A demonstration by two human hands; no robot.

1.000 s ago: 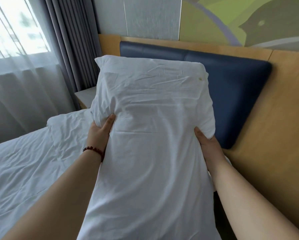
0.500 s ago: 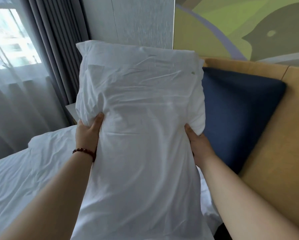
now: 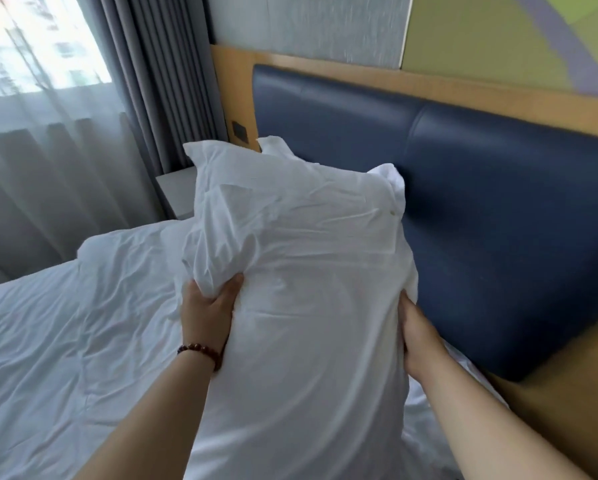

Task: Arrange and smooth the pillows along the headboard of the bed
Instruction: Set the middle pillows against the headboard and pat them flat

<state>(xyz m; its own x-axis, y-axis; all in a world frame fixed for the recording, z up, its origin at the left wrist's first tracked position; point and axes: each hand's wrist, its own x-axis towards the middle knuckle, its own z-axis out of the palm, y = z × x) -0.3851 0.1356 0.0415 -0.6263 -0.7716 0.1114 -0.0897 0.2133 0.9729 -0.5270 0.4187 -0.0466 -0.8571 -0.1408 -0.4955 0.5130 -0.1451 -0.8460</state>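
Linen, white and rumpled, covers the bed, and the blue padded headboard runs along its far end inside a wooden frame. Held up off the mattress between them is the pillow. Its long axis points away from the person and its far end is close to the headboard's left half (whether it touches the padding I cannot tell). The case is creased and bunched at the top corners. The left hand grips the pillow's left edge, thumb on the front and fingers curled into a gathered fold of fabric. The right hand clasps the right edge, its fingers out of sight behind the pillow. A beaded bracelet sits on the left wrist. The step in hand looks like plumping the pillow before placing it. Next, I judge, it wants turning crosswise and setting down against the headboard, then flat palms to smooth the creased case.
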